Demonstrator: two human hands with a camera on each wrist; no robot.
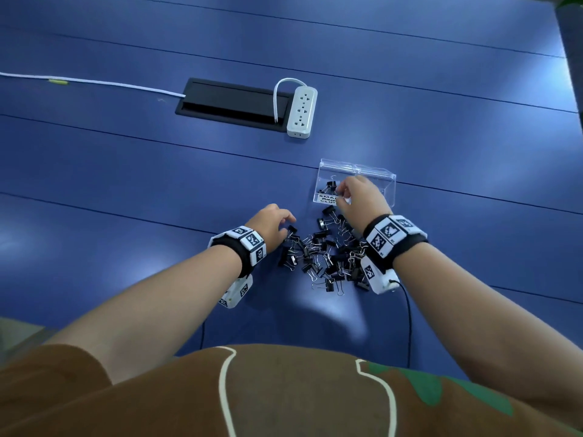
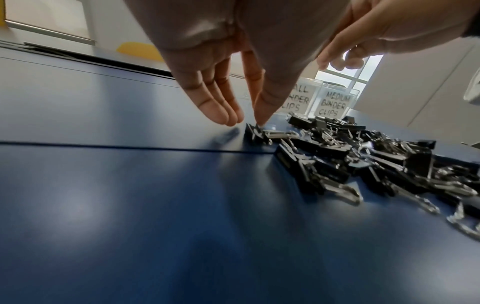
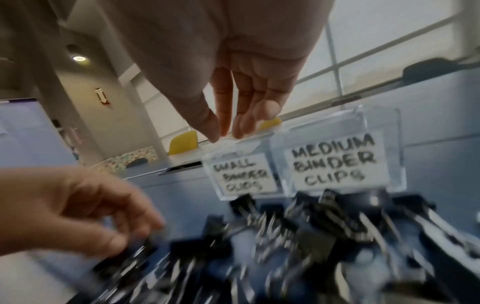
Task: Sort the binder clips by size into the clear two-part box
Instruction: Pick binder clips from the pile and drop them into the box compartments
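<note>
Left grip first: left hand (image 2: 233, 61) pointing down, thumb and forefinger tips set close together on one small black binder clip (image 2: 255, 131) at the left edge of the heap, remaining fingers straight and just clear of it. Narrow, touching, not yet lifting; clip flat on the blue table (image 1: 157, 184).

Right grip: right hand (image 3: 246, 82) above centre of the right wrist view, fingers hanging down, thumb and fingertips near one another right at the rim of the clear two-part plastic box (image 1: 388, 178). Narrow gap, no dark clip seen between the tips, though blurred there.

Outward: box right of centre in the head view, just beyond the loose heap of black binder clips with silver wire handles (image 1: 328, 253). Left part marked by a white handwritten label reading SMALL BINDER CLIPS (image 3: 244, 174), right part by one reading MEDIUM BINDER CLIPS (image 3: 335, 164). A few black clips (image 1: 329, 186) already in the left part; right part apparently bare from above. Further up, a white power strip (image 1: 302, 111).

Judged step: early sorting, most of the heap untouched; right hand at the drop into the small part, left starting the next pick.

Next move, likely: firm pinch on the clip body, not the loose handles; straight lift free of neighbours; size check against the labels; carry over the near wall without knocking the light box.
</note>
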